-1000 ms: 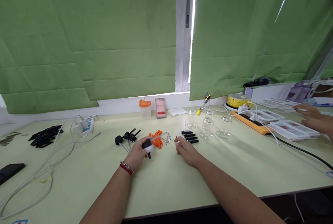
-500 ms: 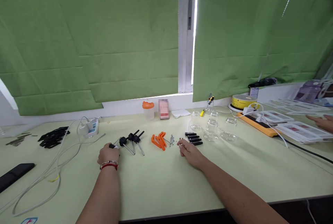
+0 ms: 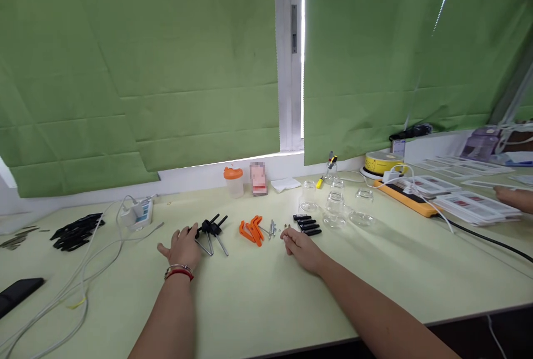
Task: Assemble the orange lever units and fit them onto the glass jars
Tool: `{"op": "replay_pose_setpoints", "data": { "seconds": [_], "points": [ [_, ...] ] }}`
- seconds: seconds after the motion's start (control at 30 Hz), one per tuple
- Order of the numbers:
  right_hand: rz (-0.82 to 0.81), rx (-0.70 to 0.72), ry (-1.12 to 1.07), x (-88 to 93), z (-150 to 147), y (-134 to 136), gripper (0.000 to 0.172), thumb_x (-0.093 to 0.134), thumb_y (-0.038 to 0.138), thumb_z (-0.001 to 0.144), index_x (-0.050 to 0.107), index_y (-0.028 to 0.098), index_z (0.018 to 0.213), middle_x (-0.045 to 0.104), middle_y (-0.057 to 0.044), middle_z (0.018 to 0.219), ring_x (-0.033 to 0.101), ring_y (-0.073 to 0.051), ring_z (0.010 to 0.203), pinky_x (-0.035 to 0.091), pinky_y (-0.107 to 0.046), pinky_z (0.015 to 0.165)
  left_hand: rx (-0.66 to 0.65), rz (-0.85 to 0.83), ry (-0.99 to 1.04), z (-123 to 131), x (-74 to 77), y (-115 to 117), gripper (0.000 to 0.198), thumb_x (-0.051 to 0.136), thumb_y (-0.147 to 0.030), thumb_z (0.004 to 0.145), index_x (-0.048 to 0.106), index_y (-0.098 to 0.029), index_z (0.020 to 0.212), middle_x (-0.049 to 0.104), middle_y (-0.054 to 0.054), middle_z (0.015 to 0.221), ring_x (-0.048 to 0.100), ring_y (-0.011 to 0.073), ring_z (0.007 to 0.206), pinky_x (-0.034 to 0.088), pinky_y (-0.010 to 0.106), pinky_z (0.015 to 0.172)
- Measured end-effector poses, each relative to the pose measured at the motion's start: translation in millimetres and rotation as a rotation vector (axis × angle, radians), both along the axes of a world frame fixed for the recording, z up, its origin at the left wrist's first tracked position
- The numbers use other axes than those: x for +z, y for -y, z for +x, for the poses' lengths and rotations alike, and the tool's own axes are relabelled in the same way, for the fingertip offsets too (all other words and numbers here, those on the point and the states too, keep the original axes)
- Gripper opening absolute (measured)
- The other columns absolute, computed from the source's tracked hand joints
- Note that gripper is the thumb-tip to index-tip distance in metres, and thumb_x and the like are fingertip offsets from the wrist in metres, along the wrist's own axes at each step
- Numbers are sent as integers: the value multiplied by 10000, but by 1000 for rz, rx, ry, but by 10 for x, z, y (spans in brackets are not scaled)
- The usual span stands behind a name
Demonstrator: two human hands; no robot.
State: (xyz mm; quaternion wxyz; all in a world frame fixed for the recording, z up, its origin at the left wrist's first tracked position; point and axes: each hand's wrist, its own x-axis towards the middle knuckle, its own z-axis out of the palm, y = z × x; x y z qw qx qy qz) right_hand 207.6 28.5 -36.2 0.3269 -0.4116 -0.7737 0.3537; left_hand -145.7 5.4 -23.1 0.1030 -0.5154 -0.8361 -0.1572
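Note:
My left hand [image 3: 183,247] lies palm down on the table, thumb spread out to the left. Its fingertips reach the edge of a group of metal rods with black heads and black handles [image 3: 211,228]; what lies under the palm is hidden. My right hand [image 3: 303,249] rests with fingers curled together beside a few tiny parts; whatever the fingertips hold is too small to make out. Between the hands are orange angled plastic pieces [image 3: 251,230] and thin metal pins [image 3: 272,229]. Several black rod-shaped pieces [image 3: 308,225] lie just behind my right hand.
Clear glass jars [image 3: 335,212] stand behind the right hand. An orange-lidded cup [image 3: 234,182] is by the wall. White cables [image 3: 86,270], a power strip [image 3: 145,213] and a black phone-like slab [image 3: 19,294] lie left. At right are an orange power strip [image 3: 410,199], printed sheets [image 3: 477,206] and another person's hand [image 3: 515,198].
My left hand has gone from a closed grip on a black-handled piece to spread fingers, shifting right against the rods. My right hand stays in place. The view has turned slightly.

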Motion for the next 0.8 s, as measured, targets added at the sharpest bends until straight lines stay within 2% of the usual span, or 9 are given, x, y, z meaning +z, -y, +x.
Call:
{"op": "replay_pose_setpoints", "data": {
  "seconds": [0.23,0.4,0.53,0.63,0.7,0.8],
  "points": [
    [-13,9,-20,-29,-2,-19,257,321,397,922,512,227,893,538,29,641,453,-130,605,360,-259,627,-37,-15,-67,21,30,4,562,423,-48,675,532,-280,1175,586,108,1177,418,319,1165,46,675,965],
    [-1,5,-18,-53,-12,-46,262,328,400,919,516,220,890,536,28,635,451,-127,592,357,-253,611,-39,15,-11,33,56,22,568,387,14,631,532,-260,1107,612,94,1126,462,308,1109,82,666,949],
    [-3,-3,-3,-59,-14,-52,269,326,404,919,521,220,894,538,26,641,451,-126,596,354,-247,600,-35,45,-6,39,100,33,469,408,13,611,540,-242,982,619,82,1048,500,296,1046,103,646,958],
    [-7,-11,4,-58,-11,-46,278,323,412,918,523,221,897,547,24,652,450,-125,595,354,-245,596,-15,128,-15,72,149,49,395,419,-6,643,512,-215,965,577,95,1067,518,281,1023,119,629,985],
    [-2,-12,2,-54,-8,-40,280,320,413,918,524,222,905,550,24,658,454,-126,601,358,-248,602,-23,214,0,116,185,65,357,415,-20,675,486,-193,979,535,114,1097,504,276,1061,166,587,1012],
    [1,-29,1,-46,-8,-37,264,316,397,918,512,225,965,550,26,659,466,-132,616,365,-254,612,-116,370,79,222,236,89,301,434,-66,712,453,-177,991,464,129,1116,474,255,1100,341,431,981]
  ]
}}
